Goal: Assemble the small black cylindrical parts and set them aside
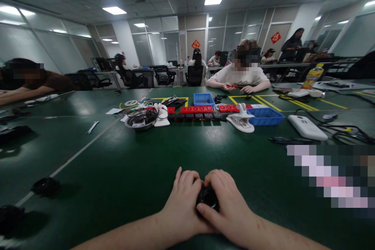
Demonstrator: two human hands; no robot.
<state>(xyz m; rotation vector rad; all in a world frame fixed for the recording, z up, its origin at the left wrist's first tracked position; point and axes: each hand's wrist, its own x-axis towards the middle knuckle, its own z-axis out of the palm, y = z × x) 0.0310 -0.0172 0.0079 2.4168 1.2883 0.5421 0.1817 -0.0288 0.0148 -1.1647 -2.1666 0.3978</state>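
Grip: left hand point(185, 200) and right hand point(230, 200) close around black round object point(208, 196) | Place: between them, over near worktop point(131, 172), contact unclear | Risk: uneven finger pressure could make it slip

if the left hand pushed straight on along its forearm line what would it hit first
Probably the black round object, which the left hand already seems to touch; the right hand comes just beyond. Exact depth is unclear.
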